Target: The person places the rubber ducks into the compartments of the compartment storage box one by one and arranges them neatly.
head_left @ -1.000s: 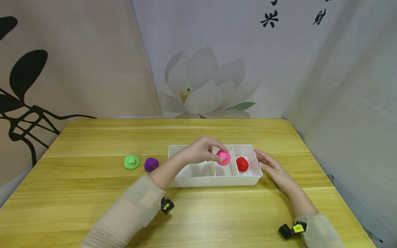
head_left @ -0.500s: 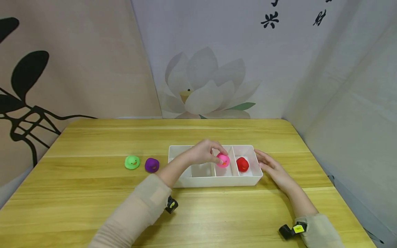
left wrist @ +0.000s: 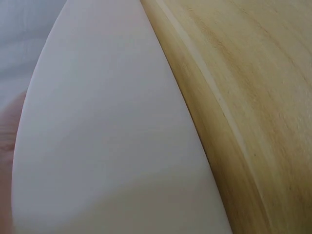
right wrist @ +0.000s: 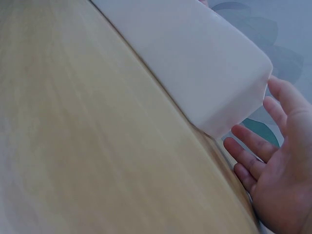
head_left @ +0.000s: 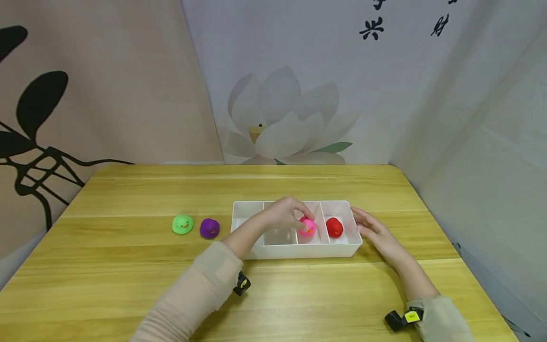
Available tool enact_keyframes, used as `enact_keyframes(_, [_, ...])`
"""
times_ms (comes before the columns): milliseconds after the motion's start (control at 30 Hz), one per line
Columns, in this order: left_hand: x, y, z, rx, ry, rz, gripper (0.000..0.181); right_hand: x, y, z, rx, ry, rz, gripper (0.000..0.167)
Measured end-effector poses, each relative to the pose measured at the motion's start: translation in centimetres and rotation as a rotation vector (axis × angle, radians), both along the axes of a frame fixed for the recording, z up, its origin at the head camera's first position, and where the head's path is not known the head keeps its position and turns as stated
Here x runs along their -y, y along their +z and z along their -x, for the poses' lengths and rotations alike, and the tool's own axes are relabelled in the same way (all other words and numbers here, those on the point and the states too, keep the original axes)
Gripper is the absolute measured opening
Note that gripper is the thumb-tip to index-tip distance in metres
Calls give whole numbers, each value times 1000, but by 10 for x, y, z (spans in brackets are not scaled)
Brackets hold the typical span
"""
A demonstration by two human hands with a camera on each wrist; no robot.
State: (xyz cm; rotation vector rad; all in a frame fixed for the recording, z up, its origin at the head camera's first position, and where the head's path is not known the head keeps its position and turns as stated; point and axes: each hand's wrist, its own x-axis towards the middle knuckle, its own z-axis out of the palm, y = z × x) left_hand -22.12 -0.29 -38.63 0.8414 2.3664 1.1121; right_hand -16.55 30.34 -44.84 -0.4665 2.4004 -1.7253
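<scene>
Inside the white box (head_left: 299, 252), third compartment from left, my left hand (head_left: 285, 213) pinches the pink duck (head_left: 308, 229) between thumb and fingers; whether its base touches the bottom I cannot tell. My right hand (head_left: 378, 232), fingers loosely extended, touches the box's right end. Red duck (head_left: 334, 228): rightmost compartment. Purple duck (head_left: 210, 229) and green duck (head_left: 183, 224): on desk (head_left: 307, 299), left of box.

Beige sleeves (head_left: 192, 289) adjoin black, yellow-labelled cameras (head_left: 395, 321).
</scene>
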Motion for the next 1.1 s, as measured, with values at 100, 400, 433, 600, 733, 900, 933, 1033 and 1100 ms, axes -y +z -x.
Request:
enact_keyframes(100, [-2, -1, 0, 15, 17, 13, 23, -1, -1, 1, -3, 4, 5, 51])
enact_keyframes(400, [-5, -4, 0, 87, 61, 24, 21, -1, -3, 1, -5, 9, 4, 50])
enact_keyframes(433, [-6, -4, 0, 90, 66, 26, 20, -1, -3, 1, -4, 8, 5, 50])
enact_keyframes(600, [-9, -6, 1, 100, 99, 48, 20, 0, -2, 1, -3, 4, 12, 50])
enact_keyframes(733, [-11, -5, 0, 92, 116, 58, 20, 0, -2, 2, -9, 9, 19, 50])
enact_keyframes(900, [-12, -3, -1, 70, 112, 68, 21, 0, -1, 3, -15, 6, 15, 51])
enact_keyframes(933, [-13, -3, -1, 71, 113, 70, 21, 0, -1, 2, -14, 6, 15, 50])
enact_keyframes(1033, [-14, -3, -2, 79, 118, 73, 21, 0, 0, 1, -6, 3, 14, 50])
enact_keyframes(1100, [-14, -4, -2, 85, 120, 76, 21, 0, -1, 1, -7, 5, 13, 50])
